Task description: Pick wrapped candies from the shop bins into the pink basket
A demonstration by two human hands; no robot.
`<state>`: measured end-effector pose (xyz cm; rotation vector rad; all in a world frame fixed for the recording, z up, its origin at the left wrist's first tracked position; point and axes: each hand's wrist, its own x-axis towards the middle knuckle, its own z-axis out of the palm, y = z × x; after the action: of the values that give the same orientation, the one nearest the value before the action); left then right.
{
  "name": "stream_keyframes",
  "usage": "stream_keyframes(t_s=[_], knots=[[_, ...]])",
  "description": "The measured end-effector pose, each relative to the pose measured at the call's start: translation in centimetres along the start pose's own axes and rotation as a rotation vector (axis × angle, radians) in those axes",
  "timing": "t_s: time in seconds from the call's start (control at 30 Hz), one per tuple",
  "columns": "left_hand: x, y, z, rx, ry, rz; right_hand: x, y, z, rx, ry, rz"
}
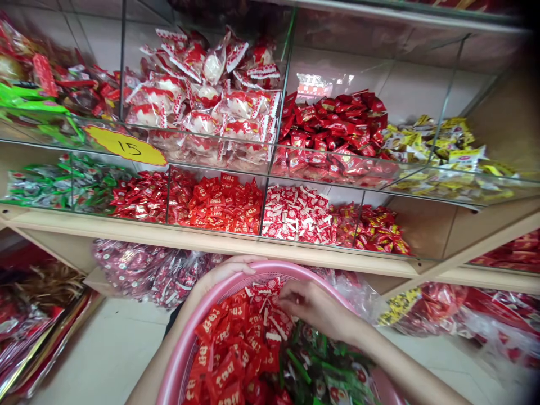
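A pink plastic basket [180,343] stands below the shelf edge, filled with wrapped candies. My left hand [231,271] is shut on its far rim, fingers laid over the edge. Inside, my right hand [317,306] hovers low over a pile of red-and-white wrapped candies [270,306]; its fingers are loosely curled and apart, and I see nothing held between them. To the left lie red candies with yellow lettering [223,365]. Green-and-dark wrapped candies [324,365] fill the right side, partly hidden by my right forearm.
Glass-divided shelves hold red-and-white candies [297,214], orange-red candies [225,202], green packets [59,183], larger clear-wrapped sweets [202,124] and yellow packets [447,143]. A yellow price tag [126,146] reads 15. Under the wooden shelf edge [211,241] sit plastic bags of candy [139,267].
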<state>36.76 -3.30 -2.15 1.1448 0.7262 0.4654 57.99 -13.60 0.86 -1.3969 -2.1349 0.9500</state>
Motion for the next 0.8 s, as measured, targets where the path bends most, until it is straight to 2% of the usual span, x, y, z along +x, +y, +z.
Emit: stream_keyframes(t_s=[0.2, 0.33, 0.4, 0.5, 0.63, 0.8], knots=[[0.0, 0.1, 0.1, 0.016, 0.02, -0.03, 1.4, 0.2, -4.4, 0.016, 0.343, -0.038], [-0.1, 0.2, 0.2, 0.035, 0.017, -0.022, 3.7, 1.6, -7.6, -0.256, 0.5, -0.007], [0.0, 0.2, 0.2, 0.053, 0.014, -0.014, 4.9, 2.1, -8.8, -0.43, 0.486, 0.027], [0.0, -0.1, -0.1, 0.056, 0.018, -0.004, 6.4, 2.4, -9.6, -0.589, 0.372, 0.089], [0.1, -0.4, -0.4, 0.055, 0.027, -0.004, 7.6, 2.0, -9.6, -0.696, 0.244, 0.179], [0.3, -0.6, -0.6, 0.042, -0.029, -0.015, 8.0, 1.4, -9.5, -0.815, 0.203, 0.226]])
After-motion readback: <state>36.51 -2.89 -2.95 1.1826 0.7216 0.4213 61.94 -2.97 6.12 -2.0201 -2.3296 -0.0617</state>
